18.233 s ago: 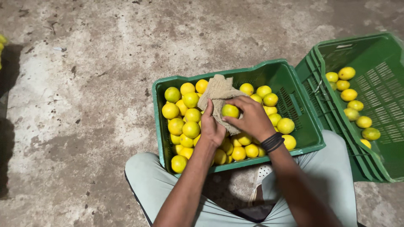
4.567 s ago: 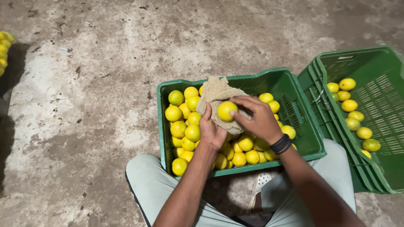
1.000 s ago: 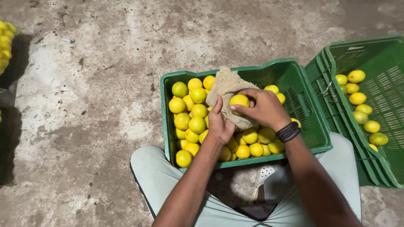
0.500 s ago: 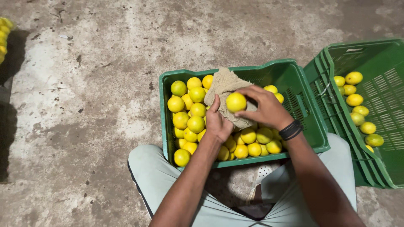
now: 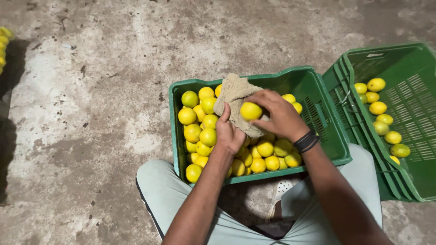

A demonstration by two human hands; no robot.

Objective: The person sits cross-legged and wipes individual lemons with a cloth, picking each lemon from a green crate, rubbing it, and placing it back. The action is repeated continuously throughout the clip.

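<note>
A green plastic crate [image 5: 331, 136] sits between my knees, its left half filled with several yellow-green lemons [image 5: 200, 131]. My left hand [image 5: 228, 134] holds a beige cloth [image 5: 232, 93] up over the crate. My right hand [image 5: 281, 115] grips one yellow lemon [image 5: 250, 110] and presses it against the cloth. A dark band circles my right wrist.
To the right stand stacked green crates [image 5: 408, 72], tilted, holding several lemons [image 5: 381, 109]. The floor is rough stained concrete [image 5: 91, 90]. A few more yellow fruits [image 5: 3, 43] show at the far left edge. My legs in pale trousers [image 5: 159, 190] flank the crate.
The lemon in my right hand has shifted a little against the cloth. Both hands stay over the crate in nearly the same place.
</note>
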